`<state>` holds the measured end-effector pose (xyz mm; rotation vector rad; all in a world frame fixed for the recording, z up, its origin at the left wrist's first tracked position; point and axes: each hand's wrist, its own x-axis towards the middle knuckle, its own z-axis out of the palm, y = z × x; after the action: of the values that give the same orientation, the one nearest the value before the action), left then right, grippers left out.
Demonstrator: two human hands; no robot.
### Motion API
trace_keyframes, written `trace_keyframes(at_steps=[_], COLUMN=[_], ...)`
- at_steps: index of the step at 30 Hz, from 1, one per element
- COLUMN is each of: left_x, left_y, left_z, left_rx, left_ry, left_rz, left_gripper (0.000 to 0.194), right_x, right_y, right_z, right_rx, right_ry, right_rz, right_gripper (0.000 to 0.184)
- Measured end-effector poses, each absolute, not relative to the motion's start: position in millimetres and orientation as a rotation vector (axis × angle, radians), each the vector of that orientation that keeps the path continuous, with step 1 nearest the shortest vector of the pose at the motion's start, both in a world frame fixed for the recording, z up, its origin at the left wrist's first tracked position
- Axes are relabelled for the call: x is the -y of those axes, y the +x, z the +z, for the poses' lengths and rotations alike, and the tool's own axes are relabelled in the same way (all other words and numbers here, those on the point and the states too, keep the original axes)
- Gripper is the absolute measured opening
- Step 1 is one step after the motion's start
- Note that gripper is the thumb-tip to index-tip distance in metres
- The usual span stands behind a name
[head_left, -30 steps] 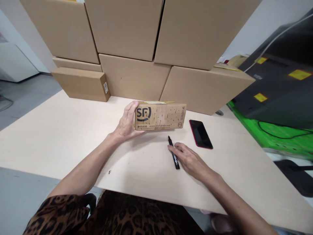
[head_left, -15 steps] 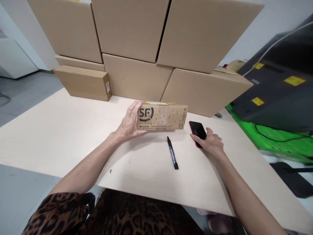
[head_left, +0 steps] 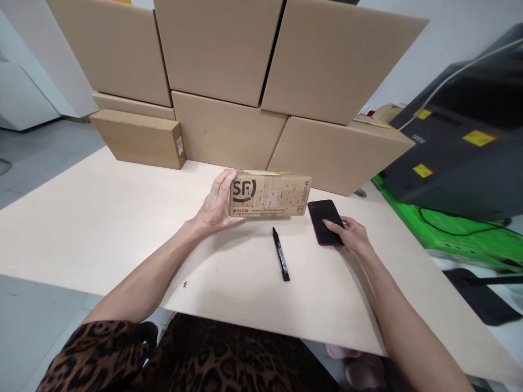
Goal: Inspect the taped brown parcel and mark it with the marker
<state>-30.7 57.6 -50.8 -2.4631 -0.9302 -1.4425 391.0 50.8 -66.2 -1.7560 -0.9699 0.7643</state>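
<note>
A small brown cardboard box with SF Express printing is gripped at its left end by my left hand, thumb below and fingers on top. My right hand holds a smartphone by its right side, the thumb lying across its dark screen and the other fingers mostly hidden beneath. The phone has a black front and a red edge. Between the two hands, nearer to me, a black marker pen lies capped on the table.
Large cardboard boxes are stacked in two rows along the back of the pale table. A flatter carton stands at the back left. To the right are a dark case with yellow labels and a green surface.
My right hand has taken hold of the phone and tilted it, and its thumb has moved onto the screen. My left hand keeps the box in about the same place.
</note>
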Motion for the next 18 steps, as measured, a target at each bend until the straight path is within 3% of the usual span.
trace_keyframes(at_steps=[12, 18], left_x=[-56.2, -55.3], left_y=[-32.0, -31.9], left_z=[-48.6, -47.5], left_rx=[0.938, 0.943], left_ry=[-2.465, -2.463], left_rz=[-1.452, -1.441], left_gripper=[0.14, 0.143], right_x=[3.9, 30.5], right_y=[344.7, 287.1], right_z=[-41.5, -34.2], right_rx=[0.709, 0.781], right_ry=[-1.077, -1.002], right_rz=[0.789, 0.883], right_gripper=[0.056, 0.052])
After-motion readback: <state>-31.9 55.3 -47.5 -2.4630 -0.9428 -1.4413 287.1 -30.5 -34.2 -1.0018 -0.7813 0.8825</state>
